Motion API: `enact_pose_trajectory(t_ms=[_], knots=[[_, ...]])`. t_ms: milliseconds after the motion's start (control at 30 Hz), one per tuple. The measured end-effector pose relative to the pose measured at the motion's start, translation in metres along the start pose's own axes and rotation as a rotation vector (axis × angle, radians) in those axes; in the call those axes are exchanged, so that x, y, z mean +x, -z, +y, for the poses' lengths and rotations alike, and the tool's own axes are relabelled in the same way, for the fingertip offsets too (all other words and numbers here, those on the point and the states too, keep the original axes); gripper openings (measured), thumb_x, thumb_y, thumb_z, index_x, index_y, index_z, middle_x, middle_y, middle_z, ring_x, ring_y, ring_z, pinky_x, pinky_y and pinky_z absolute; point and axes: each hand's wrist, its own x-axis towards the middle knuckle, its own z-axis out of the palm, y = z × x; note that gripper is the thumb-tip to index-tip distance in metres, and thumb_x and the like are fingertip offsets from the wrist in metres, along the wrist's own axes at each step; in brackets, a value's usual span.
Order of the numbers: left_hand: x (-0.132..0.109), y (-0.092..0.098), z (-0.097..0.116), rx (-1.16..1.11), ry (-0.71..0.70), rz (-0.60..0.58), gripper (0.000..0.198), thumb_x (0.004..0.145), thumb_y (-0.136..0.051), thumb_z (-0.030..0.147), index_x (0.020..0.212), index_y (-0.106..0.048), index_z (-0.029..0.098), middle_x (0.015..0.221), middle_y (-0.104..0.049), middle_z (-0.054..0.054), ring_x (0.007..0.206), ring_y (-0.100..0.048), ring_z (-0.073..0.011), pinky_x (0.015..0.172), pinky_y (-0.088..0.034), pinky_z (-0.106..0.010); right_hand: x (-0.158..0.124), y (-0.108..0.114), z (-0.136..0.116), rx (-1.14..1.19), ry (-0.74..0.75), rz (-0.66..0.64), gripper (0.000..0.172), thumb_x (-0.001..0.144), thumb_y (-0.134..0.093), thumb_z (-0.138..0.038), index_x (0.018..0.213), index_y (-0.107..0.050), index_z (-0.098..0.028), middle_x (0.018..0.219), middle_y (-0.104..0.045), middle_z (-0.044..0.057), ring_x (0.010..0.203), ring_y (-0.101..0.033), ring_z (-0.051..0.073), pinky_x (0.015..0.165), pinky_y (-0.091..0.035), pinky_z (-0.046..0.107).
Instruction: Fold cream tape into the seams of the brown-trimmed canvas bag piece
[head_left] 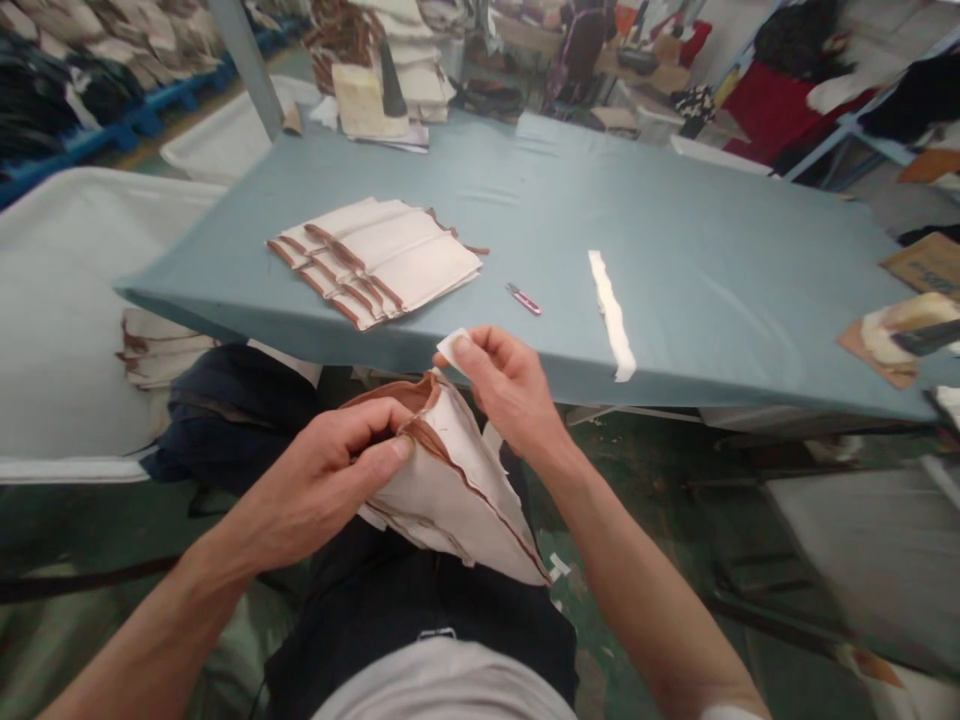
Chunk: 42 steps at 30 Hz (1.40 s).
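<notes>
My left hand (352,460) pinches the brown-trimmed edge of a cream fabric pouch (465,490), which hangs above my lap in front of the table edge. Between thumb and fingers of my right hand (514,385) is a small white paper piece (453,347), just above the pouch's top corner. On the blue-covered table (540,190) lies a stack of cream fabric pieces (405,250) with brown edging. Small pink-handled thread snips (524,299) rest to the right of that stack. Farther right lies a wavy white strip (612,315).
A white bin (67,320) stands left of the table, with a dark blue cloth bundle (232,410) beside it. A cream block (367,100) and stacked fabric sit at the table's far left corner. Another cream block (900,330) lies at the right edge. White scraps (559,567) are on the floor.
</notes>
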Motion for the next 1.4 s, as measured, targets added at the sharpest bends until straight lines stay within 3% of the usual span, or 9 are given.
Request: enact_pose_trajectory(t_ms=[100,167,333,533,867,1067,1400], knots=[[0.002,0.001,0.003,-0.067,0.015,0.031,0.022,0.092,-0.069,0.036,0.081,-0.08,0.02,0.068,-0.068,-0.001,0.055,-0.052,-0.0144,0.048,-0.04,-0.02,-0.018,0.008,-0.022,-0.041,0.081,0.101,0.04,0.088,-0.081,-0.058,0.082,-0.067,-0.021,0.069,-0.062,-0.004,0.06,-0.05,0.01,0.054,-0.041,0.022],[0.005,0.0,0.002,-0.111,0.03,0.062,0.022,0.09,-0.07,0.036,0.081,-0.08,0.02,0.067,-0.068,-0.001,0.053,-0.05,-0.014,0.046,-0.039,-0.02,-0.037,0.005,-0.032,-0.036,0.038,0.053,0.035,0.092,-0.078,-0.054,0.083,-0.07,-0.021,0.069,-0.063,-0.003,0.058,-0.05,0.011,0.053,-0.041,0.023],[0.01,-0.005,-0.002,-0.142,0.043,0.135,0.02,0.081,-0.072,0.036,0.071,-0.077,0.02,0.064,-0.064,-0.001,0.051,-0.047,-0.0136,0.044,-0.037,-0.02,-0.066,-0.018,-0.025,-0.144,0.009,0.028,0.025,0.095,-0.073,-0.042,0.086,-0.076,-0.019,0.073,-0.072,0.001,0.063,-0.058,0.013,0.056,-0.044,0.025],[0.006,-0.003,-0.017,-0.188,0.067,0.142,0.018,0.081,-0.073,0.034,0.081,-0.085,0.021,0.073,-0.072,-0.003,0.059,-0.056,-0.0153,0.05,-0.044,-0.02,-0.065,-0.026,-0.012,-0.343,0.113,0.122,0.021,0.095,-0.07,-0.036,0.083,-0.074,-0.019,0.065,-0.068,-0.002,0.055,-0.053,0.011,0.053,-0.038,0.025],[0.005,-0.001,-0.041,-0.228,0.129,0.181,0.021,0.079,-0.073,0.033,0.087,-0.089,0.023,0.087,-0.081,-0.005,0.07,-0.063,-0.0182,0.058,-0.049,-0.021,-0.061,-0.026,-0.001,-0.554,0.202,0.082,0.024,0.1,-0.066,-0.035,0.082,-0.073,-0.021,0.067,-0.067,-0.001,0.058,-0.054,0.013,0.062,-0.041,0.028],[0.004,-0.002,-0.041,-0.266,0.146,0.153,0.022,0.073,-0.075,0.03,0.087,-0.088,0.02,0.083,-0.079,-0.005,0.068,-0.063,-0.0176,0.057,-0.048,-0.021,-0.06,-0.026,0.005,-0.643,0.242,0.077,0.023,0.102,-0.066,-0.032,0.083,-0.074,-0.022,0.07,-0.07,0.0,0.058,-0.056,0.013,0.062,-0.042,0.028],[0.002,-0.001,-0.043,-0.234,0.145,0.127,0.021,0.079,-0.083,0.035,0.092,-0.086,0.019,0.083,-0.078,-0.002,0.065,-0.063,-0.0136,0.057,-0.049,-0.018,-0.06,-0.029,0.005,-0.705,0.287,0.094,0.02,0.1,-0.064,-0.027,0.086,-0.075,-0.019,0.074,-0.075,0.0,0.058,-0.058,0.012,0.063,-0.043,0.025]])
